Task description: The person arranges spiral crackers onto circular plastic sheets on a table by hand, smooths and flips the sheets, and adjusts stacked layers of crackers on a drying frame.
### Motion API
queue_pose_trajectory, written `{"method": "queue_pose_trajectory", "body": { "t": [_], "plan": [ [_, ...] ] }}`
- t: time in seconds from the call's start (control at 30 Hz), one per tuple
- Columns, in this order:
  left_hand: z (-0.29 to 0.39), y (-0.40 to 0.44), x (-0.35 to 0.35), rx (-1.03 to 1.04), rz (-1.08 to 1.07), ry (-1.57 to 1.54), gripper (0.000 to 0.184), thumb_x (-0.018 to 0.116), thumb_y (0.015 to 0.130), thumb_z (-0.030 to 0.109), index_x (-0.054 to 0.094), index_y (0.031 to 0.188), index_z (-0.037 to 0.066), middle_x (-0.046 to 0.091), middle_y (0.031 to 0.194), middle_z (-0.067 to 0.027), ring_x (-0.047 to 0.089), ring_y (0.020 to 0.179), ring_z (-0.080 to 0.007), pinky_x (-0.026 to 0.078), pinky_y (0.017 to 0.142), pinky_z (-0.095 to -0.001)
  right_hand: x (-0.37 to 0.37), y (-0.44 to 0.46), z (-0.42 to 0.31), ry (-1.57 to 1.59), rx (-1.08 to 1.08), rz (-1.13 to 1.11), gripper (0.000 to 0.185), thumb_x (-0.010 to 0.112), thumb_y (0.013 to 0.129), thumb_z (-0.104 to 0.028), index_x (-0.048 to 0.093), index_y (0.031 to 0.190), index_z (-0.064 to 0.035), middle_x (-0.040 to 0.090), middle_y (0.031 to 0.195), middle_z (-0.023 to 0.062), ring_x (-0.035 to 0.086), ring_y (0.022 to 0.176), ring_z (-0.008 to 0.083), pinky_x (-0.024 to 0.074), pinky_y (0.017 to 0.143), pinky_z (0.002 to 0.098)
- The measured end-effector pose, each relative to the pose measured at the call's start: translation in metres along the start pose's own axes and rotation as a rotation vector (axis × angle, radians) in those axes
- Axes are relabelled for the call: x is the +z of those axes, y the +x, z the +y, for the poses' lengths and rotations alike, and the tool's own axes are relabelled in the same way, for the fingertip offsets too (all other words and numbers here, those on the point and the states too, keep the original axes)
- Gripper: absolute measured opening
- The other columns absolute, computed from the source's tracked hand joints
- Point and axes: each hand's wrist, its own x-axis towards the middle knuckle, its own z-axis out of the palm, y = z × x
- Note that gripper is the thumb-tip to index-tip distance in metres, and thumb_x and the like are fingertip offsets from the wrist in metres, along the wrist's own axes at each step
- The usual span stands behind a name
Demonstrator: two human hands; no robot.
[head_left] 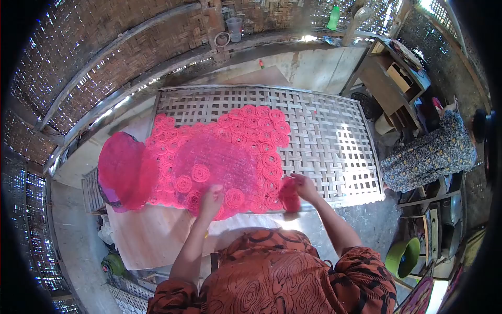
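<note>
Pink rounds (pixel 258 121) in close rows on the woven rack (pixel 324 141), with more on the thin pink sheet (pixel 209 152) on top. Holds a soft pink bunch (pixel 289 196) in the right hand (pixel 305 188), by the rack's near edge. Bends the left hand (pixel 212 196) beside the rounds on the sheet; cannot tell if gripping one. Looks like placing or picking up rounds, and seems to call for a light pinch. On the left, a big round pink pile (pixel 121 162). Farther out, a green tub (pixel 402 257) and a cup (pixel 235 29); too hard to see what is inside.
</note>
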Motion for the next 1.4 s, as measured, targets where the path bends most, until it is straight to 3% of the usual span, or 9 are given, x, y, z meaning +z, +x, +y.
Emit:
{"method": "queue_pose_trajectory", "body": {
  "t": [0.17, 0.3, 0.7, 0.8, 0.87, 1.0, 1.07, 1.17, 1.4],
  "plan": [
    [-0.002, -0.05, -0.034, -0.041, -0.005, 0.301, 0.024, 0.062, 0.08, 0.009, 0.057, 0.103, 0.001, 0.06, 0.098, -0.0167, 0.06, 0.09, -0.0307, 0.048, 0.081, -0.0395, 0.025, -0.006, -0.046, -0.442, -0.13, 0.104, 0.039, 0.06, 0.074, -0.007, 0.059, 0.112, -0.0001, 0.06, 0.112, 0.0197, 0.057, 0.105, 0.0364, 0.0468, 0.089, 0.0425],
    [0.014, -0.067, -0.01, 0.204, 0.019, 0.609, 0.037, 0.074, 0.07, 0.02, 0.056, 0.098, 0.003, 0.053, 0.099, -0.015, 0.052, 0.095, -0.0343, 0.043, 0.082, -0.0436, 0.084, 0.006, -0.095, -0.269, -0.722, -0.387, 0.029, 0.064, 0.074, -0.017, 0.061, 0.099, -0.003, 0.057, 0.098, 0.0174, 0.054, 0.096, 0.033, 0.044, 0.087, 0.0413],
    [-0.011, -0.058, 0.005, 0.117, 0.215, 0.655, 0.026, 0.073, 0.068, 0.016, 0.055, 0.082, 0.004, 0.052, 0.089, -0.0132, 0.053, 0.089, -0.0325, 0.045, 0.076, -0.0428, 0.175, 0.022, -0.099, -0.62, -0.632, -0.344, 0.036, 0.067, 0.074, -0.029, 0.061, 0.102, -0.0062, 0.058, 0.105, 0.0132, 0.055, 0.093, 0.0316, 0.0431, 0.084, 0.0417],
    [-0.016, -0.059, 0.001, 0.015, 0.288, 0.409, 0.015, 0.068, 0.068, 0.006, 0.056, 0.075, 0.003, 0.054, 0.082, -0.0115, 0.057, 0.08, -0.0279, 0.047, 0.071, -0.0376, 0.142, 0.035, -0.097, -0.086, -0.274, -0.492, 0.022, 0.058, 0.081, -0.022, 0.06, 0.091, -0.0023, 0.057, 0.098, 0.015, 0.056, 0.093, 0.0312, 0.0467, 0.079, 0.0411],
    [-0.053, -0.06, -0.006, 0.055, 0.41, 0.188, 0.011, 0.067, 0.072, 0.006, 0.057, 0.076, 0.002, 0.056, 0.077, -0.0098, 0.058, 0.066, -0.0219, 0.048, 0.062, -0.0305, 0.112, 0.038, -0.1, 0.801, 0.53, -0.534, 0.019, 0.052, 0.085, -0.018, 0.059, 0.093, -0.0017, 0.058, 0.089, 0.0101, 0.057, 0.081, 0.0258, 0.0467, 0.079, 0.0404],
    [-0.04, -0.062, -0.028, -0.156, 0.363, 0.038, 0.018, 0.069, 0.074, 0.011, 0.057, 0.084, 0.002, 0.057, 0.079, -0.0106, 0.059, 0.069, -0.0226, 0.048, 0.064, -0.033, 0.05, 0.051, -0.043, 1.331, 0.481, -0.451, 0.019, 0.052, 0.089, -0.017, 0.051, 0.098, 0.0004, 0.057, 0.08, 0.006, 0.057, 0.074, 0.0183, 0.0494, 0.073, 0.0338],
    [-0.015, -0.06, -0.022, -0.085, 0.303, 0.142, 0.02, 0.07, 0.073, 0.012, 0.057, 0.084, 0.002, 0.057, 0.082, -0.0113, 0.059, 0.072, -0.0246, 0.048, 0.065, -0.0351, 0.032, 0.053, -0.024, 0.94, 0.196, -0.039, 0.015, 0.052, 0.087, -0.001, 0.048, 0.101, -0.0063, 0.06, 0.085, 0.0078, 0.059, 0.075, 0.0177, 0.0516, 0.069, 0.0318],
    [0.007, -0.059, -0.003, 0.063, 0.219, 0.397, 0.023, 0.072, 0.071, 0.014, 0.057, 0.084, 0.003, 0.055, 0.087, -0.0128, 0.057, 0.078, -0.0289, 0.047, 0.069, -0.0388, 0.0, 0.055, -0.004, 0.714, 0.012, 0.04, 0.035, 0.053, 0.084, 0.003, 0.04, 0.113, -0.0116, 0.063, 0.098, 0.0126, 0.061, 0.081, 0.0174, 0.0517, 0.069, 0.0309],
    [-0.008, -0.053, 0.005, 0.095, 0.171, 0.59, 0.024, 0.073, 0.067, 0.011, 0.054, 0.079, 0.002, 0.053, 0.088, -0.0144, 0.053, 0.09, -0.0334, 0.045, 0.077, -0.0422, -0.007, 0.05, 0.034, 0.924, 0.227, 0.061, 0.038, 0.057, 0.084, 0.0, 0.043, 0.118, -0.0081, 0.064, 0.098, 0.0116, 0.063, 0.085, 0.0184, 0.0516, 0.068, 0.0323]
  ]
}}
